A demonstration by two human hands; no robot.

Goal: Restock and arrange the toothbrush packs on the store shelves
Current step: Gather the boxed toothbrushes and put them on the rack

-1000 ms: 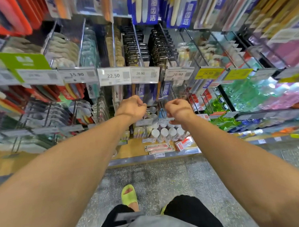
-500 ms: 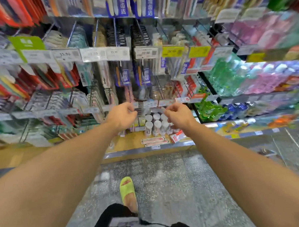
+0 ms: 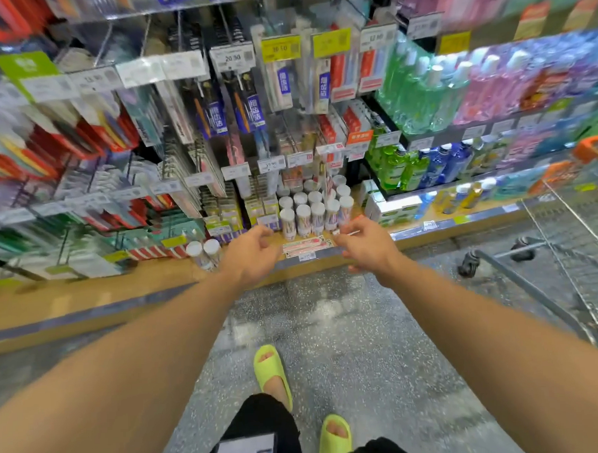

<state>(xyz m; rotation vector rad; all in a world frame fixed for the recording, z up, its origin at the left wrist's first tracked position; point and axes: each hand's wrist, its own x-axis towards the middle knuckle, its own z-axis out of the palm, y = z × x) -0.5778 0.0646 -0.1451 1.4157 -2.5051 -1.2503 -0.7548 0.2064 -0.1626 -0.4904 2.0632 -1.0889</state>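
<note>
On the far left, toothbrush packs (image 3: 92, 146) are seen hanging in crowded rows from hooks, red and white ones above and teal ones lower down, much of it blurred. Since a second ago the view has been tipped downward: the price tags (image 3: 162, 69) that were level with the hands then are now well above them, and the bottom shelf (image 3: 88, 287) has been brought into the middle of the picture.

The left hand (image 3: 250, 254) has been lowered from the middle hooks to just above the shelf's near edge. Its fingers, tightly curled a second ago, are now loosely curled and nothing is held in them. Just to its left two white-capped tubes (image 3: 204, 252) stand on the shelf.

Between the hands flat packs (image 3: 307, 244) are seen lying at the shelf's front edge; whether they hold toothbrushes cannot be told. Behind them a cluster of tubes (image 3: 315, 208) stands, and above, dark blue toothbrush packs (image 3: 232, 112) hang on hooks.

The right hand (image 3: 367, 247) has likewise been dropped and loosened; its fingers are partly spread, and it appears to hold nothing, though a thin pale strip near its fingertips cannot be made out.

On the right, green and pink bottles (image 3: 422, 94) are ranged on shelves, and a wire trolley (image 3: 566, 249) has come into view at the near right.

It is judged that work on the middle hooks has been left and that the flat packs are to be taken up next.
</note>
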